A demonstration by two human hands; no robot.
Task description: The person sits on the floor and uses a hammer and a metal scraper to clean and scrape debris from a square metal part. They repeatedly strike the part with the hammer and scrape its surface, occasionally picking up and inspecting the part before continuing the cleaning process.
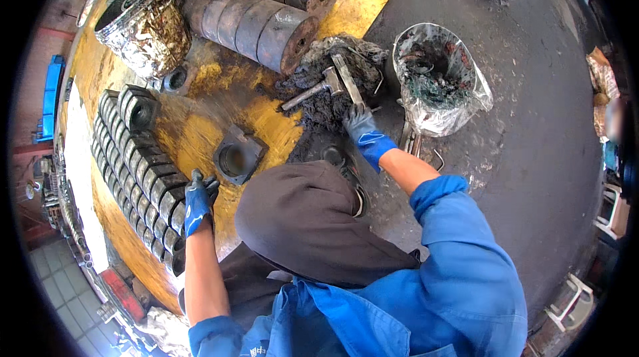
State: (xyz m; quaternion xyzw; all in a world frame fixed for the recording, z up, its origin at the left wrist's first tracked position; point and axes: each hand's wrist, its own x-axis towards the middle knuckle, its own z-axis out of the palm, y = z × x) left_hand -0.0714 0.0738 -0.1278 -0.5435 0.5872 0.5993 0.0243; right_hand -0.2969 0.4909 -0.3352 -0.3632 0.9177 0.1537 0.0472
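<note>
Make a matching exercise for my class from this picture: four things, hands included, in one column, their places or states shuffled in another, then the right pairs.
Column one
1. Hammer
2. Left hand
3. Plastic-lined bucket
4. Right hand

Column two
A. Holds the near end of a flat metal bar
B. Stands to the right of the dark heap, with dark matter inside
C. Lies on the dark heap
D. Is next to the rows of black blocks

Right pairs: 1-C, 2-D, 3-B, 4-A
</note>
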